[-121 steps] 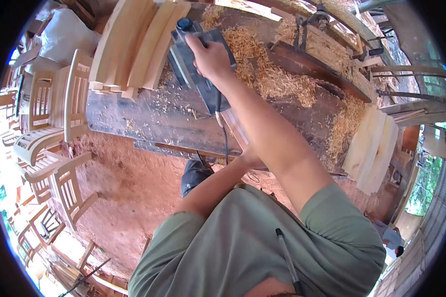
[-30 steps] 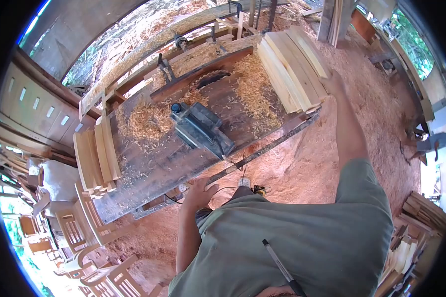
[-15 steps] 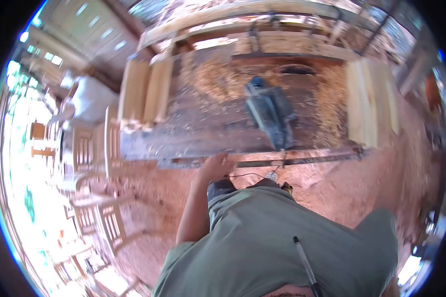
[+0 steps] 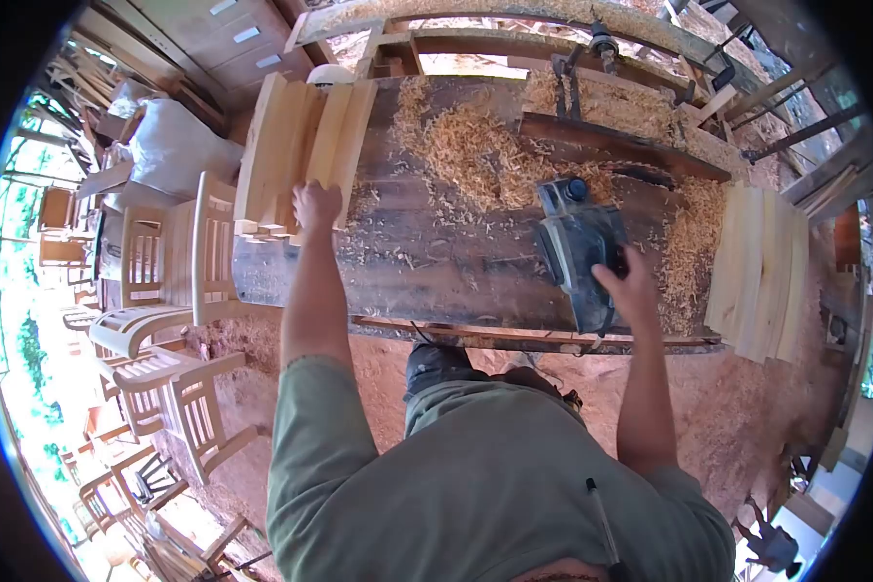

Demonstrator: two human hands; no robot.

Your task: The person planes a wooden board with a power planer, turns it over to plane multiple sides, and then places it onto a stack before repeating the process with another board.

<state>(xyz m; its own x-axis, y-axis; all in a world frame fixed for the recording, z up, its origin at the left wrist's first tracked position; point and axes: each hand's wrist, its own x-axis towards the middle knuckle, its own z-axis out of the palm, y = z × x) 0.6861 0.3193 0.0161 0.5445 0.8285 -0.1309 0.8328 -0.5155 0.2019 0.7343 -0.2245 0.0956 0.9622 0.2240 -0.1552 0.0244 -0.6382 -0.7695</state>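
Observation:
My left hand (image 4: 317, 205) is at the near end of a stack of pale wooden boards (image 4: 286, 145) on the bench's left side, its fingers curled over one board. A dark electric planer (image 4: 584, 257) rests on the brown workbench (image 4: 436, 257), right of the middle. Against the planer's near right side is my right hand (image 4: 632, 293), thumb and fingers apart beside its handle. The far fingers are partly hidden.
Wood shavings (image 4: 475, 155) are heaped on the bench. More pale boards (image 4: 761, 272) lie at its right end. Wooden chairs (image 4: 199, 417) stand on the left, near a white sack (image 4: 175, 145). A timber frame (image 4: 456, 37) runs behind the bench. A person (image 4: 774, 545) is at lower right.
My left hand has gone from the bench's front edge up to the left board stack. My right arm has swung in from the right side to the planer. The view has shifted.

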